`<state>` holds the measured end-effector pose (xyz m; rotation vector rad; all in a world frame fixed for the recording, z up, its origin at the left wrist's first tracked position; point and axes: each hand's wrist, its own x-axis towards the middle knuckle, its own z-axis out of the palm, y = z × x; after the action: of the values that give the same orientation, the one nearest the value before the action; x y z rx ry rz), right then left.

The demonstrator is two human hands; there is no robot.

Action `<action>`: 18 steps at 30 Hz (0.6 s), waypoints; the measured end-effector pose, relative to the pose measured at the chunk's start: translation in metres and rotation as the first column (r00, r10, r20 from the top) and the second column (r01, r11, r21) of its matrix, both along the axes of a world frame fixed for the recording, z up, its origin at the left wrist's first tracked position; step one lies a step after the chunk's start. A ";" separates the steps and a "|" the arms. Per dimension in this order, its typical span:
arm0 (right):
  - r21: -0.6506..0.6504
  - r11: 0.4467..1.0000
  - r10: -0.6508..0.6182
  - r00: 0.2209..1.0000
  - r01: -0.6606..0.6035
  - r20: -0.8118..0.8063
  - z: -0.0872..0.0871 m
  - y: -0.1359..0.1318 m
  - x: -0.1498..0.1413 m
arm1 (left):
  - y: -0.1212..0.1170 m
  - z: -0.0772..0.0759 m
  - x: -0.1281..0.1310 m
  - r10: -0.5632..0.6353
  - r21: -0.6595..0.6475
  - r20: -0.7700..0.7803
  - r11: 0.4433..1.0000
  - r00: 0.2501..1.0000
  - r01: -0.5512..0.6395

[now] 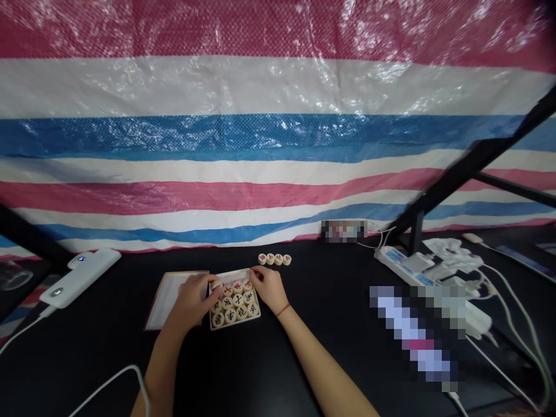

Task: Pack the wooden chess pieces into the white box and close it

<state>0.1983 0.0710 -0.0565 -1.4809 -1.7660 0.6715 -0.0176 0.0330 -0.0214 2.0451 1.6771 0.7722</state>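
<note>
A shallow white box [235, 328] of Chinese chess pieces lies on the black table. Rows of round cream pieces fill most of it, black characters on the nearer ones and red on the farther row. My left hand [191, 298] reaches over its left side, thumb and forefinger closed around a chess piece [216, 285] at the far left corner, partly hidden by the fingers. At the far right corner, my right hand [270, 288] has its fingers pinched on the box edge. Several red-marked chess pieces [274, 259] stand in a short row behind the box.
The box lid [164, 301] lies under my left hand. A white device [82, 278] with a cable is at the left. On the right are a power strip [403, 265], plugs, cables and a blurred-out object [412, 336]. Striped plastic sheeting [243, 197] hangs behind the table [243, 376].
</note>
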 end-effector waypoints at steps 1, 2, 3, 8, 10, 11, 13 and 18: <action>0.001 1.000 -0.001 1.000 0.001 -0.001 0.000 0.000 -0.001 | 0.001 0.000 -0.001 0.009 0.041 0.050 0.999 0.999 -0.011; 0.000 1.000 0.000 1.000 0.000 -0.002 0.000 -0.001 -0.001 | 0.002 0.000 -0.001 0.022 0.076 0.096 0.997 0.995 -0.029; -0.001 1.000 0.001 1.000 -0.001 -0.004 0.001 -0.001 -0.002 | 0.002 0.000 0.001 0.038 0.099 0.137 0.994 0.990 -0.052; 0.153 0.987 0.054 0.998 -0.049 -0.029 0.013 -0.015 -0.003 | -0.003 0.003 0.023 0.182 0.016 0.299 0.981 0.937 -0.195; 0.295 0.939 0.179 0.984 -0.175 0.016 0.018 -0.023 -0.005 | -0.006 0.001 0.035 0.209 -0.054 0.368 0.977 0.906 -0.204; 0.352 0.907 0.230 0.972 -0.231 0.044 0.020 -0.027 -0.006 | -0.007 0.000 0.041 0.203 -0.081 0.407 0.979 0.890 -0.186; 0.418 0.863 0.275 0.958 -0.282 0.078 0.022 -0.032 -0.007 | -0.009 -0.003 0.050 0.184 -0.140 0.504 0.982 0.844 -0.130; 0.403 0.910 0.096 0.995 -0.096 0.020 0.014 -0.024 0.006 | -0.006 -0.009 0.053 0.272 -0.190 0.670 0.962 0.691 -0.194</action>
<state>0.2044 0.0469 -0.0426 -1.1166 -1.8518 0.3230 0.0355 0.0272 -0.0306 1.2143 1.4759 1.3064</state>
